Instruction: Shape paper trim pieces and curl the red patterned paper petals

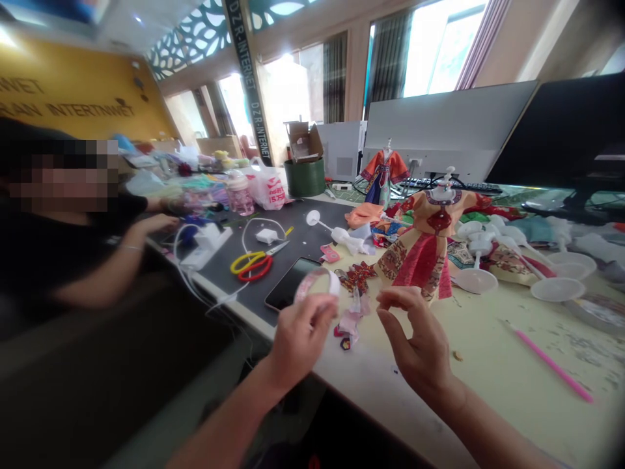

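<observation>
My left hand (300,339) is closed around the lower edge of a roll of tape (334,281), a pale ring with pinkish print inside. To its right, my right hand (422,342) is raised over the table with fingers curved and the thumb apart from them; nothing shows between them. Just beyond that hand stands a small doll dress (432,228) with a peach top and a red patterned skirt, on a white stand. Fabric scraps (359,277) lie between the two hands. A dark phone (290,283) rests flat behind the tape.
Yellow-and-red scissors (254,262) and a white charger (267,236) lie left of the phone. A pink pen (554,365) is on the right. Farther back are white stands (476,280), an orange doll robe (385,172) and monitors (449,130). A co-worker (73,241) sits at left.
</observation>
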Motion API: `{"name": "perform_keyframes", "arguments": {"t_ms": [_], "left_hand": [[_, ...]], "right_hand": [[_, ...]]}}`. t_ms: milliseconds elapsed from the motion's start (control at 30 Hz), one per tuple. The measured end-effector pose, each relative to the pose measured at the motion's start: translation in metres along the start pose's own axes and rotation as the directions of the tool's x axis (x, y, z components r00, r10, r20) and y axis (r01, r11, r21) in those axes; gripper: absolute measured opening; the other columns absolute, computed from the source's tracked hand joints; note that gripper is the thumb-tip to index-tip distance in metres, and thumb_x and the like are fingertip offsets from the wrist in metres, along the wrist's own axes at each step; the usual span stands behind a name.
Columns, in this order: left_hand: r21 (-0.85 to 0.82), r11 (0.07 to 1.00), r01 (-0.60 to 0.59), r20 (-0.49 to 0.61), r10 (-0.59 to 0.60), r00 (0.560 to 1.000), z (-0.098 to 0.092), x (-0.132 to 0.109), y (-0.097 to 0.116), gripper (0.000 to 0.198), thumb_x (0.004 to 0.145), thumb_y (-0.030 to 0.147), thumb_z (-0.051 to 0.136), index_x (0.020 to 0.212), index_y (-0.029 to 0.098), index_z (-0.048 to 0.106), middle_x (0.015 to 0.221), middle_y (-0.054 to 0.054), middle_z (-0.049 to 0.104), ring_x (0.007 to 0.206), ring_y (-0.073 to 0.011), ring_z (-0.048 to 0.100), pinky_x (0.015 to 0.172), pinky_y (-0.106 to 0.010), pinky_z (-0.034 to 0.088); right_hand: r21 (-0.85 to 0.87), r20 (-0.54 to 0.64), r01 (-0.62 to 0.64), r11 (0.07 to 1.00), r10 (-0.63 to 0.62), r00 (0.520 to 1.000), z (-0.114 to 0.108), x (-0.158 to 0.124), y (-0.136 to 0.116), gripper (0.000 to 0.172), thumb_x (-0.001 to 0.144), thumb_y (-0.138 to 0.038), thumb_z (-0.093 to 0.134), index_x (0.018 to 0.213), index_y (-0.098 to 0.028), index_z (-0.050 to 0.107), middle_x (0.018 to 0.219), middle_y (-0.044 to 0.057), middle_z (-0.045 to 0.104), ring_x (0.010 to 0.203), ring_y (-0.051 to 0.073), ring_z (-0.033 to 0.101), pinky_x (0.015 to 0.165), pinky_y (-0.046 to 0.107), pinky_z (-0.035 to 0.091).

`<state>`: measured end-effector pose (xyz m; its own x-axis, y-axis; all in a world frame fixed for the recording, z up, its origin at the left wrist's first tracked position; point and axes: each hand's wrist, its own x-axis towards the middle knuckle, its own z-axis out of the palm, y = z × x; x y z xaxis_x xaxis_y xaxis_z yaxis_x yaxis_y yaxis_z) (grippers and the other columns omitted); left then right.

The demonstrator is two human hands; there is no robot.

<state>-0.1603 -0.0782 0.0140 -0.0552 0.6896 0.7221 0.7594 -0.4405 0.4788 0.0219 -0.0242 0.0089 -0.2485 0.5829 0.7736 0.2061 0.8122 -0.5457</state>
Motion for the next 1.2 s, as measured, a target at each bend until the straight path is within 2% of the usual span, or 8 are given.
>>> {"name": "perform_keyframes", "arguments": {"t_ms": [100, 167, 233, 300, 533, 767, 1000, 1200], "left_hand": [[0.220, 0.971, 0.089, -0.167, -0.053, 0.985, -0.031, 0.016, -0.030, 0.011, 0.087, 0.023, 0.053, 0.096, 0.019, 0.058, 0.076, -0.001, 0.070, 0.066, -0.0115, 0.065, 0.065, -0.019, 0.049], [0.450, 0.875, 0.176, -0.199, -0.094, 0.975, -0.054, 0.030, -0.058, 0.018, 0.085, 0.029, 0.055, 0.100, 0.018, 0.058, 0.091, -0.005, 0.070, 0.082, -0.0181, 0.066, 0.075, -0.026, 0.049], [0.627, 0.741, 0.242, -0.101, -0.231, 0.968, -0.075, 0.042, -0.088, 0.026, 0.087, 0.030, 0.050, 0.109, 0.019, 0.056, 0.100, -0.008, 0.068, 0.094, -0.0238, 0.063, 0.082, -0.032, 0.047], [0.749, 0.611, 0.255, 0.028, -0.414, 0.910, -0.089, 0.053, -0.118, 0.032, 0.089, 0.029, 0.043, 0.117, 0.018, 0.053, 0.105, -0.010, 0.066, 0.104, -0.0276, 0.059, 0.087, -0.035, 0.043], [0.760, 0.593, 0.265, 0.194, -0.596, 0.779, -0.101, 0.066, -0.185, 0.034, 0.081, 0.034, 0.052, 0.109, 0.016, 0.057, 0.103, -0.010, 0.068, 0.088, -0.0256, 0.063, 0.070, -0.028, 0.044], [0.773, 0.607, 0.188, 0.295, -0.605, 0.740, -0.088, 0.069, -0.195, 0.038, 0.072, 0.036, 0.059, 0.104, 0.016, 0.060, 0.094, -0.009, 0.069, 0.080, -0.0250, 0.064, 0.059, -0.024, 0.041], [0.776, 0.624, 0.097, 0.309, -0.508, 0.804, -0.089, 0.067, -0.171, 0.024, 0.081, 0.033, 0.049, 0.099, 0.018, 0.057, 0.077, 0.003, 0.066, 0.066, -0.0160, 0.061, 0.054, -0.017, 0.038], [0.805, 0.591, 0.060, 0.281, -0.468, 0.838, -0.101, 0.073, -0.159, 0.015, 0.079, 0.030, 0.052, 0.090, 0.021, 0.057, 0.074, 0.005, 0.062, 0.070, -0.0163, 0.060, 0.055, -0.017, 0.038]], "right_hand": [[-0.017, -0.011, -0.054, 0.998, 0.053, 0.999, 0.002, -0.002, 0.005, 0.026, 0.089, -0.015, 0.050, 0.115, -0.020, 0.047, 0.094, 0.006, 0.055, 0.083, 0.017, 0.054, 0.074, 0.032, 0.046], [-0.018, 0.009, -0.058, 0.998, 0.058, 0.998, 0.004, -0.004, 0.008, 0.028, 0.089, -0.016, 0.050, 0.116, -0.021, 0.046, 0.095, 0.006, 0.057, 0.083, 0.017, 0.055, 0.074, 0.032, 0.047], [-0.015, 0.030, -0.053, 0.998, 0.054, 0.998, 0.007, -0.005, 0.009, 0.028, 0.089, -0.016, 0.049, 0.117, -0.021, 0.046, 0.097, 0.007, 0.057, 0.082, 0.018, 0.056, 0.074, 0.034, 0.047], [-0.018, 0.048, -0.053, 0.998, 0.054, 0.997, 0.010, -0.006, 0.010, 0.027, 0.090, -0.016, 0.049, 0.116, -0.021, 0.045, 0.097, 0.007, 0.057, 0.081, 0.017, 0.056, 0.074, 0.034, 0.047], [-0.031, 0.118, -0.098, 0.995, 0.101, 0.988, 0.014, -0.010, 0.013, 0.027, 0.089, -0.016, 0.048, 0.115, -0.022, 0.044, 0.098, 0.006, 0.055, 0.077, 0.016, 0.056, 0.070, 0.032, 0.048], [-0.055, 0.155, -0.073, 0.996, 0.080, 0.985, 0.014, -0.012, 0.017, 0.030, 0.089, -0.013, 0.046, 0.117, -0.021, 0.041, 0.096, 0.006, 0.055, 0.076, 0.016, 0.056, 0.070, 0.033, 0.047], [-0.101, 0.168, -0.045, 0.994, 0.062, 0.984, 0.014, -0.013, 0.021, 0.031, 0.089, -0.013, 0.044, 0.118, -0.020, 0.039, 0.096, 0.007, 0.057, 0.075, 0.016, 0.056, 0.069, 0.032, 0.048], [-0.136, 0.184, -0.033, 0.990, 0.058, 0.981, 0.014, -0.013, 0.026, 0.031, 0.088, -0.012, 0.043, 0.118, -0.020, 0.039, 0.097, 0.008, 0.056, 0.074, 0.016, 0.056, 0.067, 0.032, 0.048]]}}
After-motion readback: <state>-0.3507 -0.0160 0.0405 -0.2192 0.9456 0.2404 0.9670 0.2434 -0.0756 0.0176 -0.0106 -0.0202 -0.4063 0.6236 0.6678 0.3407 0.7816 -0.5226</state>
